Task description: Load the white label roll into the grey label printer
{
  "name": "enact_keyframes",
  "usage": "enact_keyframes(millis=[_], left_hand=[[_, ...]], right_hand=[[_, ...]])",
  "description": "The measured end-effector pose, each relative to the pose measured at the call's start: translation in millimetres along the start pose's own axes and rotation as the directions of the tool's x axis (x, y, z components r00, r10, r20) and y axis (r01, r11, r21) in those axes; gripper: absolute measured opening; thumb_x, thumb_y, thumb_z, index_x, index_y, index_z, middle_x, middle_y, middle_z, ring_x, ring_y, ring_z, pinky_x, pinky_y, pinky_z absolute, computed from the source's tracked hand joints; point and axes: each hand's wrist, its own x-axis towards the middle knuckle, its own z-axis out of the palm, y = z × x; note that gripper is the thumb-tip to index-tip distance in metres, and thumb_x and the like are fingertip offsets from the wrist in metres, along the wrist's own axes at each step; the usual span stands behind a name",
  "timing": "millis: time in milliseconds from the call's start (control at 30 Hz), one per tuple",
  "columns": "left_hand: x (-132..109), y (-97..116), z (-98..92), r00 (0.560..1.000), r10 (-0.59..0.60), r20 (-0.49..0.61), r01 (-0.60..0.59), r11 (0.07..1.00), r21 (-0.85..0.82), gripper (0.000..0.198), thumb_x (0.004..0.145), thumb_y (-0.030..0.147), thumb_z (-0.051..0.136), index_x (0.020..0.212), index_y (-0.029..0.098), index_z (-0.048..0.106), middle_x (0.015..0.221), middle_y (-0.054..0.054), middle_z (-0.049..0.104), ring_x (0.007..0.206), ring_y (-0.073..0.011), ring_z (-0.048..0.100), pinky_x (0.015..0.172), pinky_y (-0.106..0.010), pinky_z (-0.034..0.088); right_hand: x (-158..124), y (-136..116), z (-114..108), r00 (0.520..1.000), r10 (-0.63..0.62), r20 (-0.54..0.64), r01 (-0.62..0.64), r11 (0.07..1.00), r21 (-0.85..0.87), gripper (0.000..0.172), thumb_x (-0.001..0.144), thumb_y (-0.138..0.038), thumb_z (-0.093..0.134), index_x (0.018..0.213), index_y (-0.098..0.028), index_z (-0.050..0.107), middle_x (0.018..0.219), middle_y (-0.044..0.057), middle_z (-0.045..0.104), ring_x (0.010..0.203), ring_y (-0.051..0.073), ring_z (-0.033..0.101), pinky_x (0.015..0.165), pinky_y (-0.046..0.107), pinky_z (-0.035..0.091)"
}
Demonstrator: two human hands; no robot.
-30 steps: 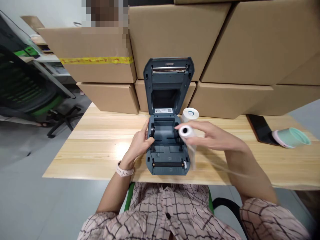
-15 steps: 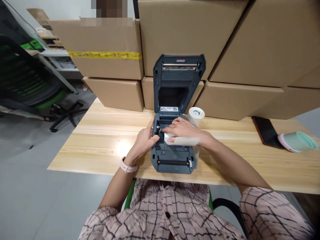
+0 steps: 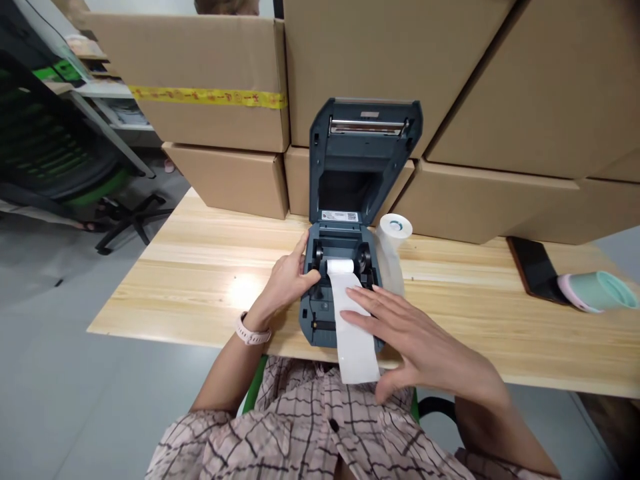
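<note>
A dark grey label printer (image 3: pixel 316 313) stands on the wooden table with its lid (image 3: pixel 367 150) raised. Inside lies a small white label roll (image 3: pixel 341 267), and its strip (image 3: pixel 356 347) runs toward me over the printer's front edge. My left hand (image 3: pixel 289 280) grips the printer's left side, thumb on the inner rim. Fingers apart, my right hand (image 3: pixel 415 340) rests over the right edge of the strip, with no pinch visible. Just right of the printer stands a larger white roll (image 3: pixel 395 228) with a loose strip hanging from it.
Cardboard boxes (image 3: pixel 350 53) are stacked behind the table (image 3: pixel 200 267). At the right lie a black phone-like object (image 3: pixel 537 270) and a green and pink cup (image 3: pixel 597 290). An office chair (image 3: pixel 55 147) stands at the left. Part of a person's head shows above the boxes.
My right hand has moved from inside the printer toward me and to the right, and its fingers have opened. The strip now lies extended over the printer's front. My left hand stays in place.
</note>
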Motion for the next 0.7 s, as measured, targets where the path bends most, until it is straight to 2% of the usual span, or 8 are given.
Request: enact_keyframes(millis=[100,167,267,333,467,700], left_hand=[[0,0,0.2,1.0,-0.007,-0.003,0.007,1.0,-0.01,0.094,0.078,0.027,0.057,0.165,0.017,0.025,0.065,0.007,0.05,0.06,-0.0148,0.045,0.062,-0.028,0.035],[1,-1,0.4,1.0,-0.005,-0.001,0.005,1.0,-0.019,0.094,0.079,0.028,0.058,0.165,0.016,0.025,0.065,0.007,0.051,0.06,-0.0146,0.045,0.062,-0.027,0.035],[1,-2,0.8,1.0,0.003,-0.006,-0.003,1.0,-0.024,0.093,0.08,0.03,0.061,0.165,0.015,0.025,0.066,0.007,0.051,0.061,-0.0147,0.046,0.062,-0.027,0.035],[1,-2,1.2,1.0,0.005,-0.01,-0.005,1.0,-0.025,0.093,0.081,0.032,0.061,0.165,0.015,0.025,0.065,0.008,0.051,0.061,-0.0148,0.047,0.062,-0.027,0.035],[1,-3,1.6,1.0,-0.001,-0.006,0.0,1.0,-0.008,0.091,0.083,0.034,0.062,0.165,0.017,0.026,0.067,0.007,0.053,0.061,-0.0147,0.048,0.061,-0.027,0.035],[0,-2,1.4,0.998,0.049,-0.027,-0.049,0.999,0.006,0.091,0.087,0.044,0.067,0.164,0.017,0.027,0.064,0.008,0.054,0.058,-0.0142,0.05,0.058,-0.026,0.035]], right_hand=[[0,-12,16,0.997,-0.023,-0.074,0.018,0.997,-0.07,0.114,0.073,-0.082,0.068,0.166,-0.03,0.026,0.176,0.011,0.011,0.162,0.033,0.018,0.128,0.056,0.031],[3,-18,23,0.993,-0.032,-0.114,0.019,0.994,-0.107,0.107,0.08,-0.072,0.071,0.165,-0.027,0.026,0.176,0.011,0.011,0.162,0.032,0.016,0.128,0.055,0.032],[6,-24,29,0.979,-0.031,-0.203,0.002,0.989,-0.145,0.069,0.098,-0.033,0.066,0.16,-0.027,0.038,0.174,0.009,0.022,0.161,0.026,0.023,0.129,0.053,0.033],[8,-25,32,0.955,-0.046,-0.293,0.001,0.989,-0.151,0.056,0.099,-0.014,0.053,0.154,-0.025,0.048,0.169,0.008,0.036,0.158,0.023,0.032,0.128,0.052,0.035],[10,-25,36,0.909,-0.093,-0.406,0.046,0.991,-0.123,0.055,0.094,-0.003,0.043,0.144,-0.022,0.058,0.157,0.008,0.054,0.151,0.021,0.044,0.123,0.049,0.044],[13,-22,41,0.895,-0.096,-0.437,0.072,0.995,-0.07,0.061,0.089,0.001,0.042,0.142,-0.022,0.06,0.156,0.007,0.056,0.15,0.02,0.046,0.121,0.05,0.045]])
